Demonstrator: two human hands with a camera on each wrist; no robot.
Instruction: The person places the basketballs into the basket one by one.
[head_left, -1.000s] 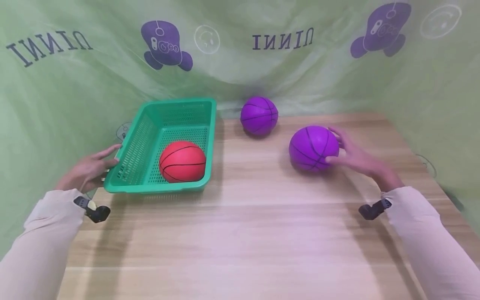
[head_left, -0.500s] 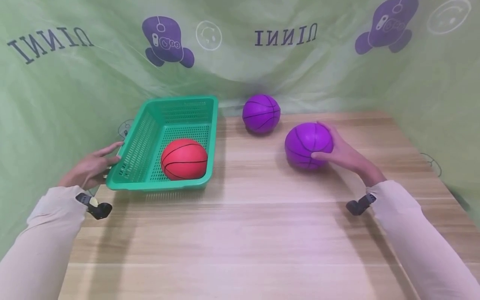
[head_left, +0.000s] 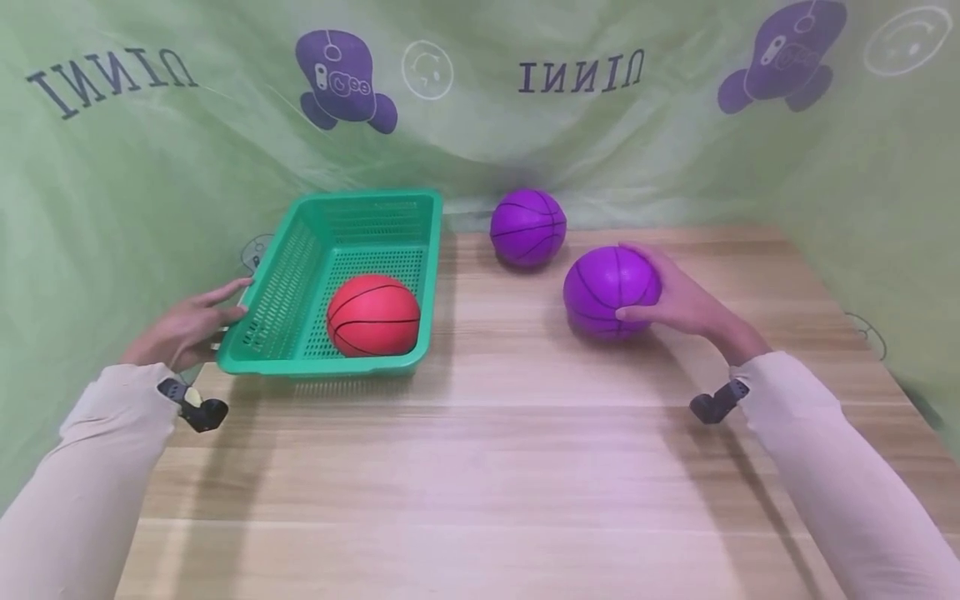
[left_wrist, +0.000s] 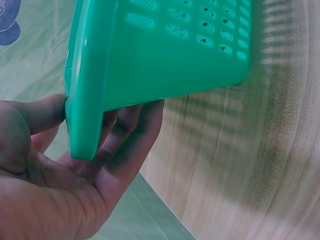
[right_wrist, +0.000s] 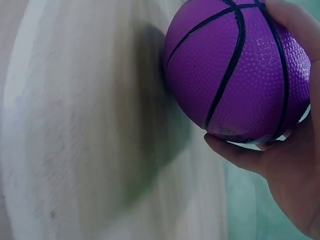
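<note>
Right hand (head_left: 686,304) was curled round the near purple ball (head_left: 611,292), thumb low on the front and fingers over the far side; the ball sat at mid-right of the wooden surface (head_left: 487,467), whether resting or just lifted could not be told. Left hand (head_left: 187,325) pinched the left rim of the green basket (head_left: 423,275), thumb outside, fingers beneath the lip. A red ball (head_left: 373,315) lay in the basket's near end. A second purple ball (head_left: 528,227) stood behind, by the green backdrop (head_left: 150,183), apart from the held one.

Risks, as judged: the ball looked smooth and wide for one hand, so a shallow hold could let it slip and roll away; the basket, gripped at one edge only, could tip or slide if bumped.

Views: the left wrist camera showed the fingers (left_wrist: 132,135) tucked under the rim, hidden in the head view. The right wrist camera showed the ball's pebbled skin (right_wrist: 235,70) and the thumb beneath; only the head view showed both other balls.
</note>
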